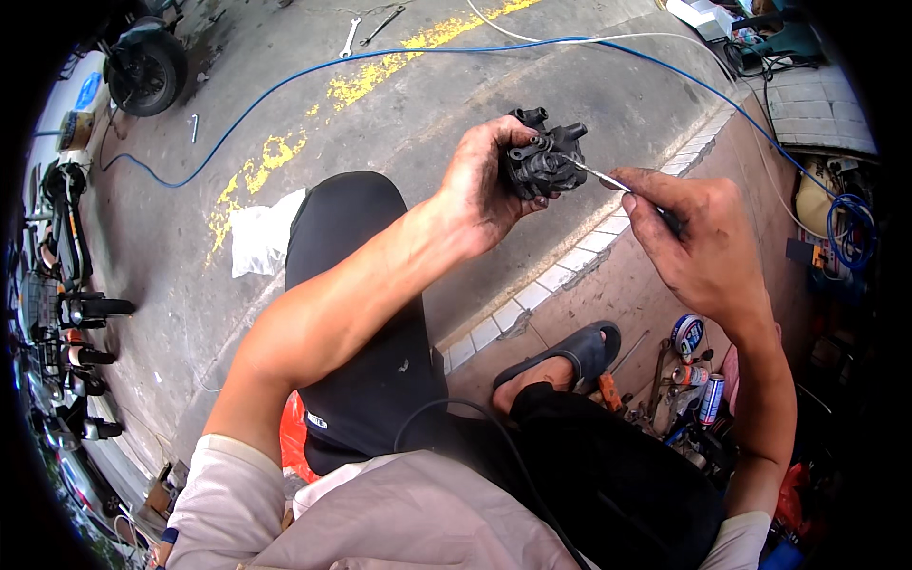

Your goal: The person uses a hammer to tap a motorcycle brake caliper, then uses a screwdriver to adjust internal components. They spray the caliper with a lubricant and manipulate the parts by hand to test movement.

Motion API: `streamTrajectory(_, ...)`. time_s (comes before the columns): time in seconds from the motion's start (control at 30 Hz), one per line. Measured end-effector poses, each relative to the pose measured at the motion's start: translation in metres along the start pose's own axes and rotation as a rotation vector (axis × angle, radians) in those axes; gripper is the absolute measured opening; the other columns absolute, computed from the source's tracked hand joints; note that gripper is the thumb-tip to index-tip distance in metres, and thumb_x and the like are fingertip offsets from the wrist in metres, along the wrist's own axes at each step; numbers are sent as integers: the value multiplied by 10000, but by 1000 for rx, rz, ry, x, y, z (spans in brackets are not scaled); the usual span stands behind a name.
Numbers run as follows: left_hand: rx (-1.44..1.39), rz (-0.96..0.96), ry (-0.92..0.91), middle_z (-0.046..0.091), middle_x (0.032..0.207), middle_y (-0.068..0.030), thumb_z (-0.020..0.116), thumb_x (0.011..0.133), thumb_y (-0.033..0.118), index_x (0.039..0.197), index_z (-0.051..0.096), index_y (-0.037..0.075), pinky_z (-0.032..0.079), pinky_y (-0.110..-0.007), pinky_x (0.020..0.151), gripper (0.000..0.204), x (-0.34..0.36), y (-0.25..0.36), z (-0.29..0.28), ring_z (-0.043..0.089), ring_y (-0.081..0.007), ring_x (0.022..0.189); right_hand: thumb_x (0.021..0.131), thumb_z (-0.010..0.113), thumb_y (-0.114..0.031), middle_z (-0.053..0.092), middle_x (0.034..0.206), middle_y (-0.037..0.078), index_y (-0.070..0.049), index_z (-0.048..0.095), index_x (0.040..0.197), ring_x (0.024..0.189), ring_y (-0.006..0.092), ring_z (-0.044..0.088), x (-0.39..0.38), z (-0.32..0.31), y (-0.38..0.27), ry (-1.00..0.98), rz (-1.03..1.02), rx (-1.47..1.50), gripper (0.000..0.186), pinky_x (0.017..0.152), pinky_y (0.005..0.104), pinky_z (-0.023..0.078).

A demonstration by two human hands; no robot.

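Note:
A grimy black metal part (541, 157) with stubby spouts and small fittings, resembling a carburetor, is held up in my left hand (489, 185), fingers wrapped around its left side and underneath. My right hand (693, 228), to the right and slightly lower, grips a slim screwdriver (608, 178) with a dark handle between thumb and fingers. The thin shaft points up and left into the right face of the part; whether its tip is seated in a screw is too small to tell. Both hands are darkened with grease, and both are closed on what they hold.
A blue hose (285, 81) crosses the concrete; wrenches (350, 38) lie beyond. Motorcycles (85, 309) line the left. A white bag (261, 237) sits beside my left knee. Cans (711, 399) and loose tools (655, 399) lie by my right foot. A coiled hose (850, 228) is at the right.

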State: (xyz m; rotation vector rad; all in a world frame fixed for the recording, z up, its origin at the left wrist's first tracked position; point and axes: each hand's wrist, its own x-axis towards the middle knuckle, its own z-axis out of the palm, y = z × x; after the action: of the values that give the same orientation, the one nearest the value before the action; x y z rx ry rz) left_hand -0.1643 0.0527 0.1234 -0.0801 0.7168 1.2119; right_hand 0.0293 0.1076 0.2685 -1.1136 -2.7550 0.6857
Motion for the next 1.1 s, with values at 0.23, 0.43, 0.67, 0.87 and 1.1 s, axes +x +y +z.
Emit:
streamTrajectory(0.23, -8, -3, -5, 759, 1027, -89, 623, 953, 277, 1149, 645, 50, 535, -365, 774, 301, -1, 1, 2, 702, -203, 875, 907, 713, -137, 618, 625, 178, -45, 792, 1072, 519, 331, 613, 1, -4, -7, -80, 18, -6, 205, 533, 411, 469)
streamTrajectory(0.43, 54, 45, -6, 745, 917, -80, 650, 965, 294, 1074, 635, 73, 564, -351, 678, 246, -3, 2, 9, 725, -173, 785, 903, 712, -137, 634, 641, 185, -45, 789, 1052, 554, 369, 632, -2, -1, -15, -61, -32, 11, 191, 537, 432, 477)
streamTrajectory(0.67, 113, 85, -76, 763, 1052, -91, 682, 965, 309, 1153, 680, 38, 547, -376, 859, 329, -8, 0, 8, 720, -195, 913, 885, 718, -139, 631, 609, 157, -64, 785, 988, 560, 369, 644, -5, 1, -31, -52, -119, -84, 144, 544, 448, 495)
streamTrajectory(0.87, 137, 37, -54, 767, 1067, -108, 704, 955, 276, 1159, 678, 18, 562, -369, 872, 330, -10, 3, 3, 734, -208, 946, 892, 717, -142, 602, 574, 148, -73, 783, 963, 550, 372, 624, -2, 4, -32, -76, -183, -89, 119, 546, 457, 486)
streamTrajectory(1.1, 190, 36, -53, 764, 1065, -112, 692, 964, 288, 1160, 675, 18, 563, -364, 862, 333, -11, 4, 1, 727, -201, 921, 900, 720, -125, 587, 584, 164, -45, 779, 951, 559, 395, 601, 0, 5, -21, -109, -140, 51, 112, 556, 469, 467)
